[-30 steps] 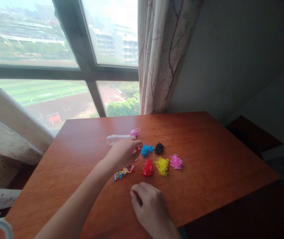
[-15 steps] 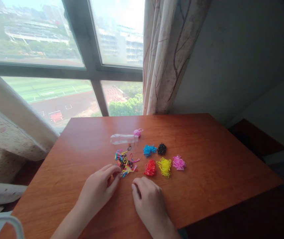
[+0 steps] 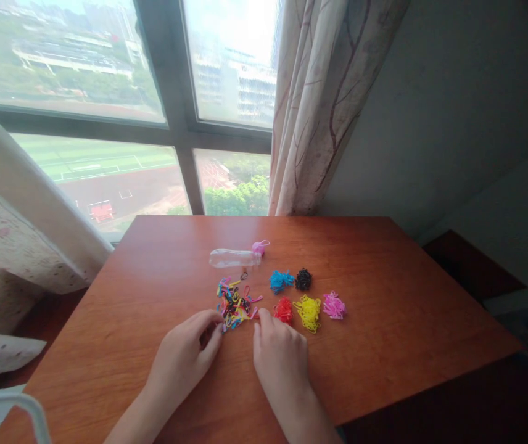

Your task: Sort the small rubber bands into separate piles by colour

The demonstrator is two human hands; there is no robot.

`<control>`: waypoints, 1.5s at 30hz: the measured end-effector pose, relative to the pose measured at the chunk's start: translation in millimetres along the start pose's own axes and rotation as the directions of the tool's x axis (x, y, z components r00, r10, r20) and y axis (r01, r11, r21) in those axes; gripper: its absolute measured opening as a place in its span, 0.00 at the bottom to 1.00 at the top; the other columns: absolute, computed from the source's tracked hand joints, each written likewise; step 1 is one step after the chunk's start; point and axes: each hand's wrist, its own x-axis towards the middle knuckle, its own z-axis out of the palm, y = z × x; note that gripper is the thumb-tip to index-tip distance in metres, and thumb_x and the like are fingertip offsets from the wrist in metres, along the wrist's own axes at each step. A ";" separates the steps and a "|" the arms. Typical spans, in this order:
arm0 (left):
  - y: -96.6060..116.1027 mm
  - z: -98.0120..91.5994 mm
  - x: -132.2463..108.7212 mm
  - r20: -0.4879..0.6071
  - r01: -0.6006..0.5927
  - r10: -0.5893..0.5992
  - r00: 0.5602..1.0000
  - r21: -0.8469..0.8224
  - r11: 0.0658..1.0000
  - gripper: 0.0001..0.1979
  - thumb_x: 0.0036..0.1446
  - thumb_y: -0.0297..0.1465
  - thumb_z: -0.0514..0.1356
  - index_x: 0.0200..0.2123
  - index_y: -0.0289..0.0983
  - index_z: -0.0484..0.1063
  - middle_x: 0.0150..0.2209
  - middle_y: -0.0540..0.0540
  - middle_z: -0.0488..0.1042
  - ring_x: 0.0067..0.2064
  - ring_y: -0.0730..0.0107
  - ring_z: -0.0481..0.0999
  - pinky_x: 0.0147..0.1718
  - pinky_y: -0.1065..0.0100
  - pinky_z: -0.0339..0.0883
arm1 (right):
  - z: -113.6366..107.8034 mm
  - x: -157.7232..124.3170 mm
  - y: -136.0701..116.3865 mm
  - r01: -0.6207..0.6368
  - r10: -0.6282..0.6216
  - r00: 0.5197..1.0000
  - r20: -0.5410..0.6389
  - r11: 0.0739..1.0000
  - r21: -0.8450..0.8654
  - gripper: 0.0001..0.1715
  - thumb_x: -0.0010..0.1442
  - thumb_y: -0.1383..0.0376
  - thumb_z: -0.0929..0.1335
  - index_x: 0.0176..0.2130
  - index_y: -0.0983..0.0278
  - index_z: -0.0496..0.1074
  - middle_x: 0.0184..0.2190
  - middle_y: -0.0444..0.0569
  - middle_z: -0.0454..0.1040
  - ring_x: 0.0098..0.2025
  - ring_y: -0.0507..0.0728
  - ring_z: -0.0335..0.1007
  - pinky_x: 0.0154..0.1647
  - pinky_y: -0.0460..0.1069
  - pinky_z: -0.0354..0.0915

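A mixed pile of small coloured bands (image 3: 235,305) lies on the brown table (image 3: 153,259). My left hand (image 3: 190,345) is at the pile's near left edge, thumb and fingertips pressed together; what they hold, if anything, is too small to name. My right hand (image 3: 280,361) lies right of the pile, its fingers closed near a small red band at the fingertips. Beyond it is a red bunch (image 3: 283,309), with a yellow bunch (image 3: 309,312) and a pink bunch (image 3: 334,305) to the right. Behind these lie a blue bunch (image 3: 281,281) and a black bunch (image 3: 303,279).
A clear bottle (image 3: 232,258) lies on its side behind the pile, beside a pink cap (image 3: 258,248) with a loop. Past the table are a window (image 3: 183,132) and curtains (image 3: 310,111). A white curved rail (image 3: 28,404) shows at the lower left.
My right hand has moved forward, up to the space between the mixed pile and the red bunch. My left hand has stayed at the pile. The camera view has shifted slightly.
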 end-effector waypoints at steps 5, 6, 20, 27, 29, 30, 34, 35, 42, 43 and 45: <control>-1.4 1.6 -1.3 0.013 -0.005 0.005 1.000 0.027 1.000 0.09 0.61 0.34 0.53 0.37 0.41 0.73 0.34 0.49 0.79 0.33 0.66 0.78 0.34 0.68 0.69 | -5.0 12.8 -1.2 0.009 -0.006 0.999 0.044 0.998 -0.055 0.10 0.63 0.72 0.66 0.43 0.62 0.72 0.29 0.52 0.78 0.29 0.60 0.77 0.24 0.47 0.58; -1.6 1.8 -1.5 0.011 -0.006 0.006 1.000 0.029 1.000 0.09 0.61 0.33 0.53 0.37 0.41 0.73 0.34 0.49 0.79 0.33 0.66 0.78 0.34 0.68 0.68 | -6.0 15.3 -0.8 0.021 -0.018 0.999 0.044 0.998 -0.058 0.12 0.63 0.73 0.65 0.46 0.62 0.72 0.29 0.52 0.78 0.29 0.59 0.77 0.24 0.47 0.58; 1.7 0.0 -2.3 0.002 -0.033 0.032 0.999 0.067 0.997 0.09 0.62 0.33 0.52 0.38 0.41 0.72 0.33 0.49 0.78 0.32 0.67 0.77 0.32 0.69 0.67 | -12.9 18.3 7.5 0.054 -0.057 0.995 0.081 0.998 0.042 0.07 0.63 0.71 0.67 0.33 0.61 0.73 0.28 0.49 0.78 0.30 0.58 0.76 0.25 0.47 0.54; 3.3 5.7 -5.6 0.022 -0.125 0.125 0.992 -0.002 0.992 0.09 0.64 0.32 0.52 0.40 0.41 0.71 0.31 0.51 0.75 0.28 0.72 0.73 0.30 0.72 0.65 | -10.9 7.2 14.6 0.018 -0.018 1.000 0.001 0.973 0.229 0.07 0.62 0.69 0.68 0.34 0.58 0.75 0.25 0.42 0.76 0.26 0.54 0.72 0.25 0.47 0.48; 4.7 7.3 -5.6 0.024 -0.138 0.138 0.990 -0.006 0.990 0.09 0.64 0.33 0.52 0.41 0.42 0.72 0.33 0.51 0.75 0.29 0.72 0.73 0.29 0.73 0.65 | -10.3 6.4 13.9 0.018 -0.014 1.000 -0.016 0.953 0.302 0.06 0.61 0.69 0.68 0.34 0.58 0.75 0.24 0.41 0.75 0.25 0.53 0.71 0.25 0.47 0.48; 5.2 7.9 -5.6 0.019 -0.141 0.141 0.990 -0.005 0.990 0.09 0.64 0.33 0.53 0.42 0.42 0.72 0.33 0.50 0.75 0.29 0.72 0.74 0.29 0.73 0.66 | -10.0 6.1 13.1 0.020 -0.012 1.000 -0.024 0.942 0.335 0.06 0.61 0.69 0.68 0.34 0.58 0.75 0.23 0.41 0.75 0.25 0.53 0.70 0.25 0.47 0.48; 5.9 9.0 -5.6 0.004 -0.142 0.142 0.990 -0.007 0.990 0.09 0.62 0.34 0.56 0.44 0.43 0.73 0.35 0.50 0.76 0.31 0.72 0.75 0.31 0.73 0.67 | -9.4 4.7 7.8 0.048 -0.023 0.998 -0.062 0.894 0.446 0.07 0.61 0.68 0.67 0.33 0.59 0.75 0.21 0.40 0.73 0.22 0.51 0.67 0.25 0.46 0.49; 5.9 9.0 -5.5 0.004 -0.139 0.140 0.990 -0.008 0.990 0.09 0.62 0.34 0.56 0.44 0.43 0.73 0.36 0.50 0.76 0.31 0.72 0.75 0.31 0.73 0.68 | -9.3 4.0 6.4 0.059 -0.028 0.997 -0.074 0.882 0.468 0.08 0.61 0.68 0.66 0.33 0.59 0.75 0.21 0.40 0.72 0.22 0.51 0.66 0.25 0.46 0.50; 6.6 7.1 -3.7 0.011 -0.150 0.151 0.988 -0.051 0.987 0.10 0.61 0.28 0.53 0.39 0.43 0.74 0.36 0.50 0.75 0.33 0.72 0.76 0.34 0.74 0.67 | -8.7 0.0 0.4 0.083 -0.039 0.995 -0.088 0.805 0.588 0.09 0.62 0.68 0.65 0.33 0.60 0.75 0.20 0.40 0.70 0.22 0.50 0.64 0.26 0.45 0.52; 6.8 6.7 -3.5 0.016 -0.150 0.151 0.988 -0.061 0.987 0.11 0.61 0.27 0.53 0.39 0.43 0.74 0.36 0.50 0.76 0.34 0.72 0.76 0.34 0.74 0.67 | -8.6 -0.1 0.6 0.080 -0.036 0.996 -0.085 0.795 0.601 0.09 0.62 0.68 0.65 0.34 0.60 0.75 0.20 0.40 0.70 0.22 0.50 0.64 0.26 0.44 0.52; 7.3 5.9 -3.3 0.023 -0.147 0.149 0.989 -0.069 0.987 0.12 0.60 0.26 0.52 0.39 0.42 0.74 0.36 0.50 0.75 0.33 0.72 0.76 0.34 0.74 0.67 | -8.4 0.1 1.3 0.070 -0.029 0.997 -0.076 0.778 0.625 0.09 0.62 0.68 0.65 0.34 0.60 0.75 0.20 0.40 0.69 0.22 0.50 0.64 0.26 0.44 0.53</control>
